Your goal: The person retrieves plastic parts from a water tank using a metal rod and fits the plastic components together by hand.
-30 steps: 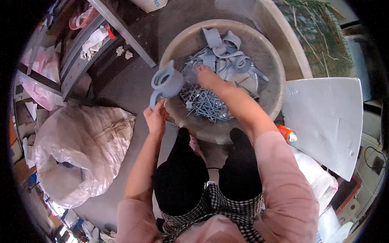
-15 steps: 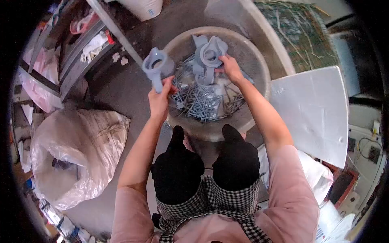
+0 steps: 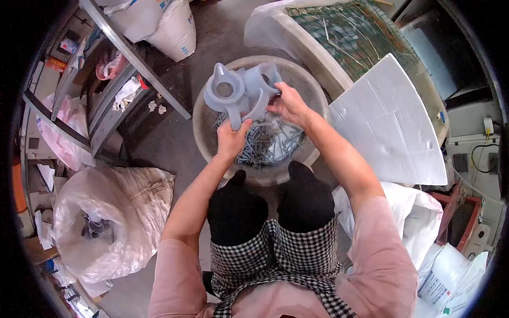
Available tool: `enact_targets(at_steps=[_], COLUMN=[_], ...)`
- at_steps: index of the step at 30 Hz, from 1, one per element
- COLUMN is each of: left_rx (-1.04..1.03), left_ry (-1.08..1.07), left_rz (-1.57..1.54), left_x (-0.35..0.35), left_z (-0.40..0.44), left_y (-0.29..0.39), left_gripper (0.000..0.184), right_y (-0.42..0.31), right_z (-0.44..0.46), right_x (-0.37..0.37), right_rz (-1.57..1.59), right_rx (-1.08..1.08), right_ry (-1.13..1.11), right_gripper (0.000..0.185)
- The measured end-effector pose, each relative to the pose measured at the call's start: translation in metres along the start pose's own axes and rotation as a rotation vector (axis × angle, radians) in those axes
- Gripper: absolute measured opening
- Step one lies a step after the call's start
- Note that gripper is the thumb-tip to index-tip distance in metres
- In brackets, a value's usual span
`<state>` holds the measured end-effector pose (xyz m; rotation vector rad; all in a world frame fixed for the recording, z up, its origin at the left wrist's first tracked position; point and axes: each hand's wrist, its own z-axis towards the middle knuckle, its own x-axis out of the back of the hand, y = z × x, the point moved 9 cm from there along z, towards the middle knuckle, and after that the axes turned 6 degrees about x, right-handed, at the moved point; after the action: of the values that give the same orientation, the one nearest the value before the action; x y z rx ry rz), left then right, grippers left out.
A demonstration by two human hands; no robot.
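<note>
My left hand (image 3: 231,139) is closed round the handle of a grey-blue plastic jug (image 3: 237,87). The jug's round opening faces up and its pointed spout is turned away from me. A second grey-blue jug (image 3: 254,82) lies tilted close against it on the right, its opening towards the right. Fingers of my right hand (image 3: 290,104) grip this one near its rim and handle. Both jugs are over a large round tub (image 3: 319,95). Thin grey plastic sticks (image 3: 260,143) lie jumbled in the tub, with some clear plastic film among them.
At left stands an open plastic sack (image 3: 143,196) with dark pieces inside. A metal frame (image 3: 132,55) and full white sacks (image 3: 175,32) are beyond it. A white board (image 3: 392,127) leans at right, beside a trough with green netting (image 3: 350,32). White bags (image 3: 403,212) lie near my right elbow.
My left hand has brought its jug rightward over the tub, against the other jug. My right hand's jug has turned so its opening faces right. The camera view has shifted.
</note>
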<state>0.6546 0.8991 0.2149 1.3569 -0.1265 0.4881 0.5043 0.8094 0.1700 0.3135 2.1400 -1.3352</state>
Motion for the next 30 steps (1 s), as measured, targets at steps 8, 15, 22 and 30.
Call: enact_targets(at_steps=[8,15,22,30], left_rx=[0.829,1.022,0.990,0.841], left_ry=[0.390,0.379,0.393,0.373], left_rz=[-0.430,-0.815,-1.006,-0.915], left_x=[0.053,0.055,0.047,0.043], left_z=[-0.014,-0.030,-0.018,-0.015], left_y=[-0.091,-0.148,-0.153,-0.150], left_gripper=[0.046,0.050,0.037,0.038], right_y=[0.062,0.105,0.106,0.036], right_z=[0.080,0.198,0.240,0.146], right_x=[0.094,0.060,0.024,0.038], right_rz=[-1.048,-1.622,-1.545,0.186], right_rx=[-0.167,0.444,0.222,0.227], right_ry=[-0.123,0.025,0.098,0.028], right_gripper=[0.068,0.085,0.096,0.041])
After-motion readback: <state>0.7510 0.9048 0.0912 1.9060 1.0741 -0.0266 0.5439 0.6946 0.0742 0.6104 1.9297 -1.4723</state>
